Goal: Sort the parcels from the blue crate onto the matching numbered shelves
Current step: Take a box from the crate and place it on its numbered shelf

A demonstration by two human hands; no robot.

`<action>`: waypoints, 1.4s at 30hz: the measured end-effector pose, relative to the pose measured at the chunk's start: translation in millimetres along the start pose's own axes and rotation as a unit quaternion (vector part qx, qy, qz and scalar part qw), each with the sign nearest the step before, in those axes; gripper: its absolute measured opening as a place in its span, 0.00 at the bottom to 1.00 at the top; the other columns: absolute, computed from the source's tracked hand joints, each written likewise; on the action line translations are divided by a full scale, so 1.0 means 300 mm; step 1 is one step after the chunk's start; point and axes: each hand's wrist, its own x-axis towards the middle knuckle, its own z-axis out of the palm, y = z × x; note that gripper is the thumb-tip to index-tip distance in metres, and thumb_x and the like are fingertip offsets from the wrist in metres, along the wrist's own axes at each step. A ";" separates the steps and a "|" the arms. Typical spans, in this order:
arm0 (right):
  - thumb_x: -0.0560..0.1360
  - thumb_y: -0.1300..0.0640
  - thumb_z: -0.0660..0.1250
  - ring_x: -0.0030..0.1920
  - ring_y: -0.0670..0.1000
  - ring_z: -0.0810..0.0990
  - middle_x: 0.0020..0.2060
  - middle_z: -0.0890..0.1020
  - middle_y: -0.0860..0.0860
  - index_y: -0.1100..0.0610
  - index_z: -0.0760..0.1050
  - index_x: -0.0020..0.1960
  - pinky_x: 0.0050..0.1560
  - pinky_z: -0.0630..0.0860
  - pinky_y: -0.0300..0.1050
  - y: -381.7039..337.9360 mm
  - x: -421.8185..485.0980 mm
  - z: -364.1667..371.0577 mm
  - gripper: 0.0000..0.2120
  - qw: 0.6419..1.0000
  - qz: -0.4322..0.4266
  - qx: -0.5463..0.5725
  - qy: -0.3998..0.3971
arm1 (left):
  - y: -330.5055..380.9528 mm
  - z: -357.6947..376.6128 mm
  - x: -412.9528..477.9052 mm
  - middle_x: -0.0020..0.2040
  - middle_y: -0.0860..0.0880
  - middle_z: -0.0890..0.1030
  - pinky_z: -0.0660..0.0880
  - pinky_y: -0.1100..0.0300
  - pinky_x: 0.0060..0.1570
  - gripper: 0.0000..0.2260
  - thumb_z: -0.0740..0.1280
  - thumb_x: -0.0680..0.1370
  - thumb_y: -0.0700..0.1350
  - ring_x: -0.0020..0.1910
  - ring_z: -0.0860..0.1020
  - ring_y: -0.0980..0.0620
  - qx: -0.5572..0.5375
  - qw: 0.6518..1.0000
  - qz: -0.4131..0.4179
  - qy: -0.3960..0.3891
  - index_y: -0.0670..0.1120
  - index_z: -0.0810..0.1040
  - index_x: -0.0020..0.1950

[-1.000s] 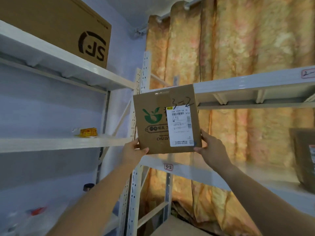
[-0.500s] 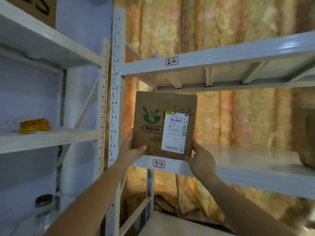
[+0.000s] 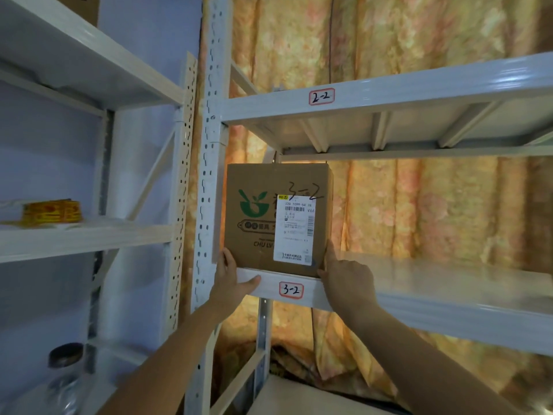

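Parcel marked 3-2 stands upright on the 3-2 shelf, at its front left corner, right above the 3-2 tag. Left hand: fingers flat on the box's lower left side, thumb lying along the shelf lip, not gripping. Right hand: index finger straight up the box's right edge; the other fingers are hidden, so I cannot tell whether they hold the corner.

Risks, as a guess: the box face looks flush with the shelf's front edge, so letting go now could tip it forward. An uneven push could jam it against the upright post just beside it.

Around: 2-2 shelf close overhead, little headroom. Curtain behind. Yellow roll on the left rack, jar lower down, both well apart. Blue crate not in view.
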 end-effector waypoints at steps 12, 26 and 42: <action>0.80 0.58 0.52 0.57 0.55 0.78 0.58 0.78 0.54 0.59 0.61 0.71 0.44 0.67 0.43 -0.003 -0.027 -0.053 0.20 0.996 0.006 0.025 -0.090 | -0.042 -0.014 -0.054 0.76 0.49 0.32 0.39 0.53 0.75 0.35 0.57 0.81 0.48 0.76 0.36 0.51 0.048 0.996 -0.005 -0.069 0.44 0.32 0.75; 0.81 0.56 0.52 0.77 0.52 0.51 0.77 0.56 0.54 0.60 0.52 0.77 0.76 0.45 0.47 -0.133 -0.024 -0.396 0.26 0.967 -0.234 0.067 0.071 | 0.272 -0.387 -0.283 0.78 0.49 0.42 0.43 0.54 0.76 0.25 0.44 0.83 0.52 0.77 0.41 0.52 0.538 0.837 0.029 -0.093 0.45 0.42 0.78; 0.80 0.52 0.48 0.74 0.58 0.61 0.75 0.60 0.54 0.55 0.57 0.76 0.72 0.61 0.55 -0.254 -0.368 -0.349 0.24 0.904 -0.302 0.162 -0.256 | 0.342 -0.362 -0.837 0.72 0.37 0.63 0.62 0.47 0.68 0.20 0.48 0.83 0.45 0.70 0.64 0.38 0.523 0.818 -0.239 -0.016 0.36 0.62 0.71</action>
